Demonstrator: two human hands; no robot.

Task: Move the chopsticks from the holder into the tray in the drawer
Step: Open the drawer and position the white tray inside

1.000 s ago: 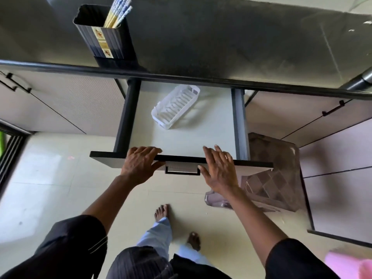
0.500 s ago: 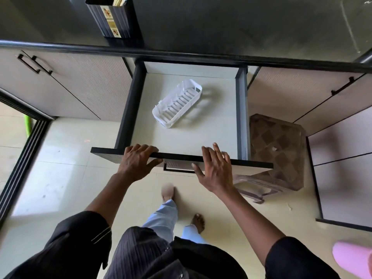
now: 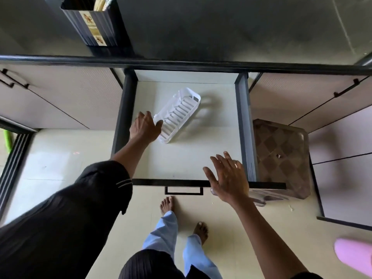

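Black sleeves (image 3: 96, 198), pale blue trousers (image 3: 161, 234), barefoot

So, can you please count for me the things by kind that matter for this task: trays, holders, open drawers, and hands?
white tray: 1
black holder with chopsticks inside (number unclear): 1
open drawer: 1
hands: 2, the left hand at the tray's near end, the right hand spread open over the drawer front
Total: 5
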